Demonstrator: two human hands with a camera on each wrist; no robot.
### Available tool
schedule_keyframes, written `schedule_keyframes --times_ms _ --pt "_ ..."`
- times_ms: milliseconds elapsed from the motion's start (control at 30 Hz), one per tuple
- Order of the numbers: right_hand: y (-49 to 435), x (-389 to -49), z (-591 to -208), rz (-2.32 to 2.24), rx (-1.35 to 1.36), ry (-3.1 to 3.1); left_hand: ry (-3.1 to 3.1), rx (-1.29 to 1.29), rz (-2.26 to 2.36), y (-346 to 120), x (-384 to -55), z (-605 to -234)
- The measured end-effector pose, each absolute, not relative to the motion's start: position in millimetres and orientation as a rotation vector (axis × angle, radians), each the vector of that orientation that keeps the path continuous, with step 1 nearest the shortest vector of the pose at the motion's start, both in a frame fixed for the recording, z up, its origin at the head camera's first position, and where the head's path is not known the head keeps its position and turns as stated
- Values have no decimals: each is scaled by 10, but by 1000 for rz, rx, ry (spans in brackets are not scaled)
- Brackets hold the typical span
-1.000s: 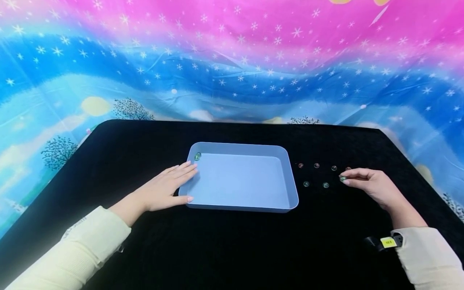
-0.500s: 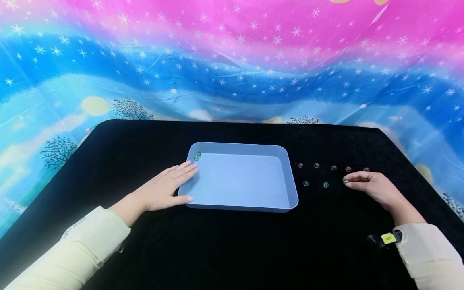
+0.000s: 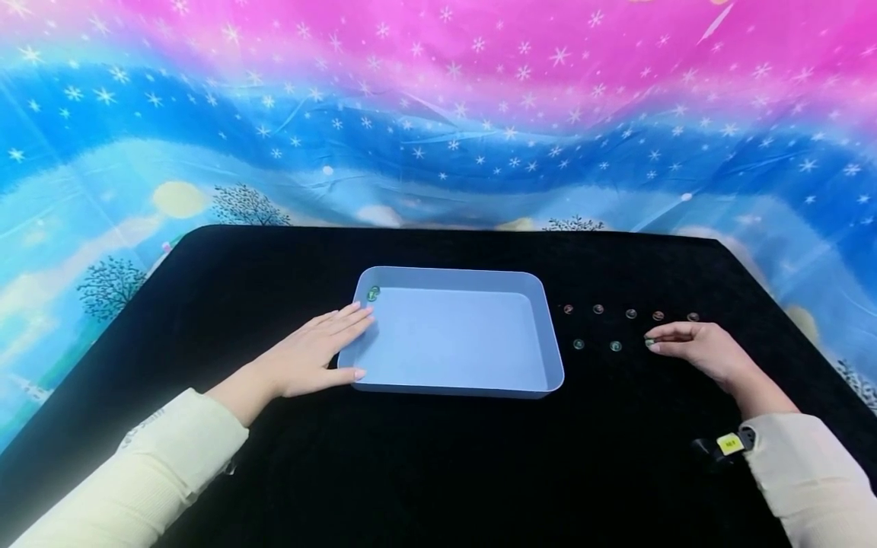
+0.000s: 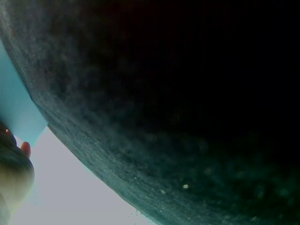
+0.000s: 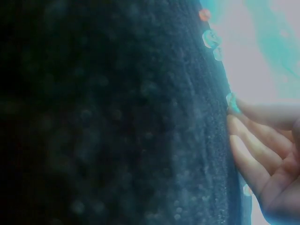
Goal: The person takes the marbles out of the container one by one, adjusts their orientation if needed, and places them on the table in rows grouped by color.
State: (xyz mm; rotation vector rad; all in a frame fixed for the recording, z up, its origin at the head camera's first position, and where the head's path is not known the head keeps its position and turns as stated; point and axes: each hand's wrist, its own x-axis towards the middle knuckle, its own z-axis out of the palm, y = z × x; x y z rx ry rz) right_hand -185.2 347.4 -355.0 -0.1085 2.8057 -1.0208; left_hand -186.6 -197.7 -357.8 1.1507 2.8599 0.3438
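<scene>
A blue-grey rectangular tray (image 3: 452, 342) stands mid-table in the head view. My left hand (image 3: 301, 354) rests on its left edge with fingers straight and spread. A green glass marble (image 3: 373, 293) lies in the tray's back left corner. To the right of the tray, my right hand (image 3: 706, 352) pinches another green marble (image 3: 649, 342) between thumb and fingertips, at table level. The right wrist view shows this pinched marble (image 5: 232, 103) too. Two greenish marbles (image 3: 616, 346) lie in the front row left of that hand. The left wrist view shows mostly dark cloth.
Behind them runs a back row of several marbles (image 3: 631, 313), some orange, from beside the tray to beyond the right hand. Black cloth (image 3: 438, 472) covers the table. A pink and blue printed curtain (image 3: 438, 114) hangs along the far edge.
My right hand has shifted slightly, and the back-row marbles it partly covered now show. It keeps its pinch on the green marble. The left hand and tray have stayed in place.
</scene>
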Motion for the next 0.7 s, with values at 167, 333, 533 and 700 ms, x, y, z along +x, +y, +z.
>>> schedule_keyframes --times_ms 167,333,533,700 --pt "3449 -1843 -3539 -966 -126 2808 2861 1144 346 -1976 -1863 -3584" --pt "3440 -1842 -3531 -968 -132 2800 2866 1152 342 -1977 -1858 -3578" --pt "3459 -1844 -3539 -975 -113 2796 2868 1161 346 -1970 -1858 -3575" --pt "3457 -1828 -3540 -984 -102 2791 2872 1142 342 -1973 -1856 -3578"
